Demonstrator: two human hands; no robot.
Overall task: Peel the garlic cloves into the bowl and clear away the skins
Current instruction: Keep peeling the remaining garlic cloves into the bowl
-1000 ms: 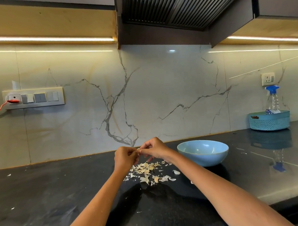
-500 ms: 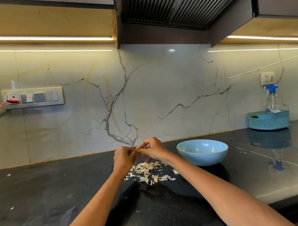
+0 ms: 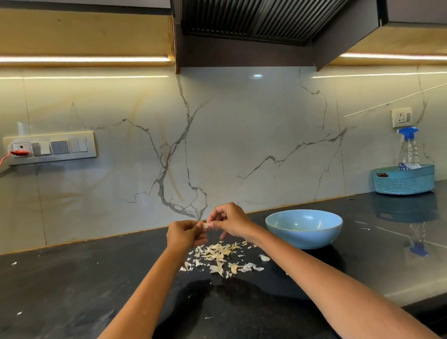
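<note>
A small pale garlic clove (image 3: 205, 225) is pinched between my left hand (image 3: 184, 234) and my right hand (image 3: 229, 220), both held a little above the black counter (image 3: 69, 291). Below the hands lies a heap of dry garlic skins (image 3: 221, 255), with a few curled pieces at its near edge. A light blue bowl (image 3: 304, 229) stands on the counter just right of my right hand; something pale shows faintly inside it.
A teal basket (image 3: 404, 179) with a blue-capped spray bottle (image 3: 409, 147) stands at the back right. Stray skin flecks (image 3: 15, 263) dot the counter on the left. A switch panel (image 3: 50, 148) with a red cable is on the marble wall.
Both hands stay together at the clove above the skins; my fingers have shifted slightly and the clove now shows more plainly between them.
</note>
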